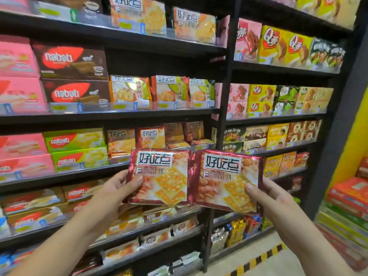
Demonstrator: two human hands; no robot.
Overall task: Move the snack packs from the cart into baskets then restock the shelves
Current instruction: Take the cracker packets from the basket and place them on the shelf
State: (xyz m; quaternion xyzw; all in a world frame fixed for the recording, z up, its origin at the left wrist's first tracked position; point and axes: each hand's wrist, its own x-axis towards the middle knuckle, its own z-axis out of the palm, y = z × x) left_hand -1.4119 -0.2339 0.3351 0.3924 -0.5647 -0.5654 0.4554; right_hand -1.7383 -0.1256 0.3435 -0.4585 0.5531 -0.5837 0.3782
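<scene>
left hand (pixel 117 188) gripping snack pack (pixel 159 176), stocked shelves (pixel 111 114)

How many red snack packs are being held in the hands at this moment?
2. One red snack pack is in the left hand; the other red snack pack is in the right hand, side by side before the shelves. More could be hidden behind them.

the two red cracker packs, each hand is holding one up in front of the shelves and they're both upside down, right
Not quite. The head view shows both packs upright, not upside down: the printed characters read the right way up along the top. The rest holds: the left hand holds the left red cracker pack and the right hand holds the right red cracker pack, side by side in front of the shelves.
</scene>
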